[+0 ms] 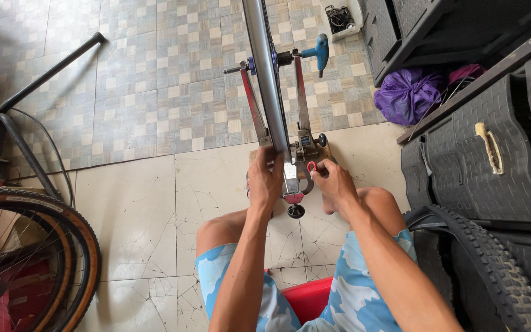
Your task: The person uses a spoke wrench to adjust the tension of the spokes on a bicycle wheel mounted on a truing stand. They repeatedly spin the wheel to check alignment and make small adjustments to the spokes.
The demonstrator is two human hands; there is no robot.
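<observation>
A silver bicycle wheel rim (263,74) stands edge-on in a metal truing stand (299,141) on the floor in front of me. My left hand (265,179) grips the rim at its near, lower edge. To the right of the rim, my right hand (333,183) pinches a small red spoke wrench (311,166) close to the stand's base. The stand has two upright arms, a blue-handled knob (321,52) at the top right and a black knob (295,211) at the bottom. I sit with bare knees on either side, wearing blue patterned shorts.
A bicycle wheel with a tan-walled tyre (62,246) leans at the lower left beside a black frame tube (44,77). Black knobby tyres (493,270) and dark woven bins (493,160) fill the right. A purple bag (407,95) lies further back. A red stool (308,298) is under me.
</observation>
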